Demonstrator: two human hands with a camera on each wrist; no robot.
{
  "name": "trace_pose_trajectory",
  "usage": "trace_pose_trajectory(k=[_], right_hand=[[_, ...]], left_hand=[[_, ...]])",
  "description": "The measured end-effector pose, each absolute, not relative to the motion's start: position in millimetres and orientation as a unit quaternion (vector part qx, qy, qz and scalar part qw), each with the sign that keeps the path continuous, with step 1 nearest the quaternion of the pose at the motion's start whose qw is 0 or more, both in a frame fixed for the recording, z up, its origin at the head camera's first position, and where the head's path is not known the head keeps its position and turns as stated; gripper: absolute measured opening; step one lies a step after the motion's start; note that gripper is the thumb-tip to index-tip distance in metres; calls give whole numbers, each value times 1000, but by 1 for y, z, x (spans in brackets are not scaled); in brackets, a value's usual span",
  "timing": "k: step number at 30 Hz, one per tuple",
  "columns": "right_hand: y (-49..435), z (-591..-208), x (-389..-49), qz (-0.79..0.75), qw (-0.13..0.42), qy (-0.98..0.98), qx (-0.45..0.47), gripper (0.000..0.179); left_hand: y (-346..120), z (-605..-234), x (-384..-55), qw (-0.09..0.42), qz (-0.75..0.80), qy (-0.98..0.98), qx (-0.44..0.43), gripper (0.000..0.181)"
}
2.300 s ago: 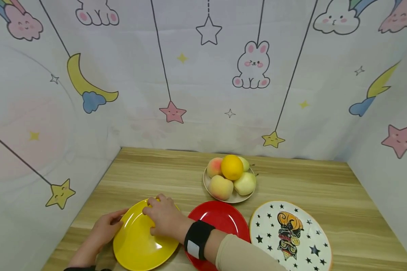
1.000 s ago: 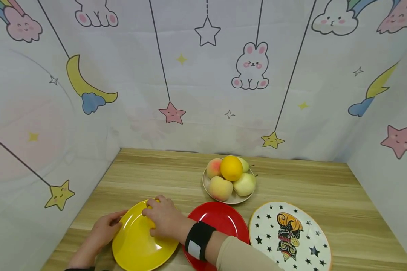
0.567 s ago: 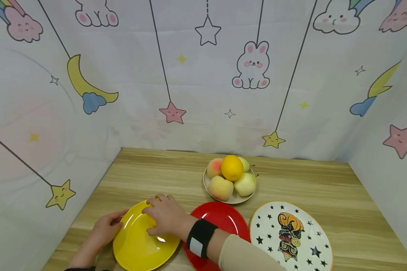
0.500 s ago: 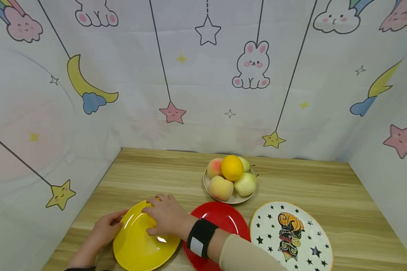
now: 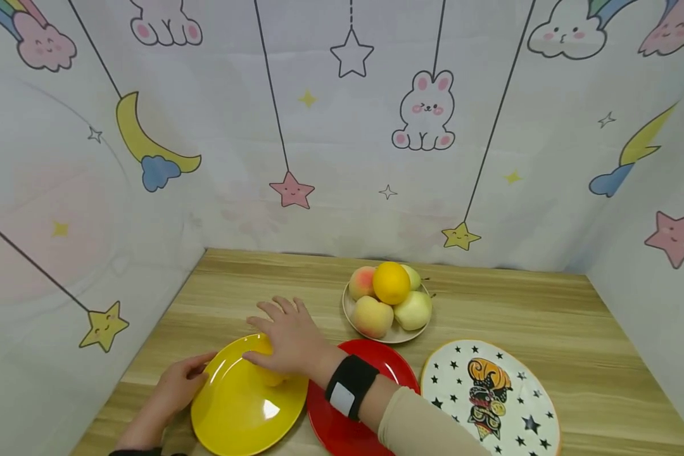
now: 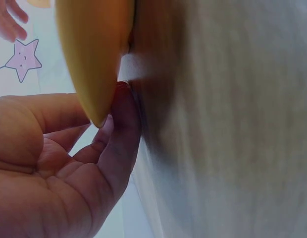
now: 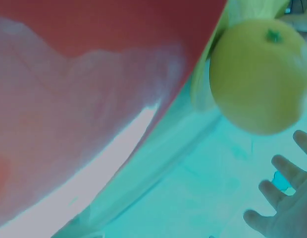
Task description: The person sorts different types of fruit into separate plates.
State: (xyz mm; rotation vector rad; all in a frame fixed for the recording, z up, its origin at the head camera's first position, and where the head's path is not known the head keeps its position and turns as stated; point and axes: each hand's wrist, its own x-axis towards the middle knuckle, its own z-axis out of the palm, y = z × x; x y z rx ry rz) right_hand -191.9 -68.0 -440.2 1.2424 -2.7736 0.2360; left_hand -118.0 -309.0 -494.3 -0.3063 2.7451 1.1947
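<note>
One left hand pinches a yellow plate, lower left of frame, likely for steadiness; right hand splays over an orange.

In your head view, your right hand partly hid the orange; the bottom edge cut off the red plate and star-patterned plate.

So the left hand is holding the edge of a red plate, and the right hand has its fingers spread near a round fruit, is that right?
Not quite: the left hand is holding the edge of a yellow plate, not a red one, as the head view shows. The right hand does have its fingers spread near a round fruit.
</note>
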Motion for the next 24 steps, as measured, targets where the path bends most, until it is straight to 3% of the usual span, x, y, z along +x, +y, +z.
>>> trace_pose_trajectory(k=[8,14,24], right_hand=[[-49,-439,-214,77,75,-944,312,68],[-27,-435,-235,68,125,-956,258,70],[15,-424,-260,73,128,-970,193,75]], left_hand=[[-310,-497,-118,62,399,910,-99,40],[-310,-497,-119,67,396,910,-104,41],[-309,-496,-118,64,396,910,-106,41]])
